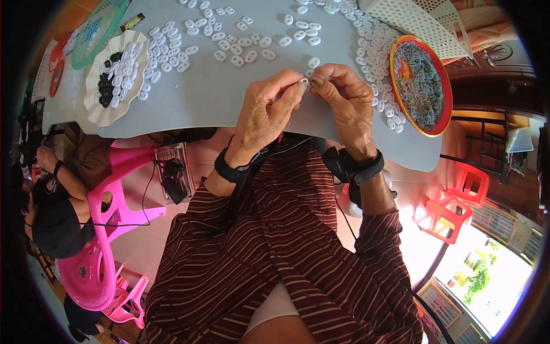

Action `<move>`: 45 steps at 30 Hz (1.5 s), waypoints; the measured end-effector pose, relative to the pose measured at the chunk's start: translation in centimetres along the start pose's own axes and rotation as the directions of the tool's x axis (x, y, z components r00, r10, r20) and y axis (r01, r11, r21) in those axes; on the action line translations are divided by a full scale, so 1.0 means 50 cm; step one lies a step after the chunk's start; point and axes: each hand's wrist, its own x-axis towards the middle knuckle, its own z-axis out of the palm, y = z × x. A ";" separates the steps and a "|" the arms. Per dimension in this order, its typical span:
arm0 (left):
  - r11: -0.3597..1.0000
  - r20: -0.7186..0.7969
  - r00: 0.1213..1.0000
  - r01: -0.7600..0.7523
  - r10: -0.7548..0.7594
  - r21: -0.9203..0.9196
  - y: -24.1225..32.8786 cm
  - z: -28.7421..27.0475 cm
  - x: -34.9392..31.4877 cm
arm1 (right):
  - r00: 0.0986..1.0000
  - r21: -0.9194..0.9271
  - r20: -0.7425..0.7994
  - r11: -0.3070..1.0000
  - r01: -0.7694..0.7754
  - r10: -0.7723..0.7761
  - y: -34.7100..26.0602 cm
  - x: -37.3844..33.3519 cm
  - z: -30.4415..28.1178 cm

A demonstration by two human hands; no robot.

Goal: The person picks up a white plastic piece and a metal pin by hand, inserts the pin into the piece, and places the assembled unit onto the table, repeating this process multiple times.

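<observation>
My left hand pinches a small white oval plastic piece between thumb and forefinger above the table's near edge. Thumb and fingers of my right hand close together right beside that piece. Whatever they hold, if anything, is too small and covered to make out. Many similar white oval pieces, each with two hollows, lie loose beyond and to both sides of my hands. On the right, a round red tray with a gold rim holds a heap of tiny grey pieces.
A cream scalloped plate with white and black pieces stands at the left of the grey table. Behind it is a green basket. A white perforated basket sits at the far right. Another person's arm rests beside a pink chair.
</observation>
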 end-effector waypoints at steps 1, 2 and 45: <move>1.000 -0.002 1.000 -0.007 0.007 0.000 0.000 0.000 0.000 | 1.000 -0.017 -0.004 1.000 -0.003 0.003 -0.002 -0.001 0.001; 1.000 -0.005 1.000 -0.014 0.014 0.001 0.000 0.000 0.000 | 1.000 -0.033 -0.009 0.999 -0.006 0.006 -0.003 -0.001 0.002; 0.999 0.031 0.999 -0.025 0.025 0.021 -0.004 -0.002 0.000 | 0.995 -0.333 0.025 0.938 0.095 -0.092 -0.007 -0.006 0.011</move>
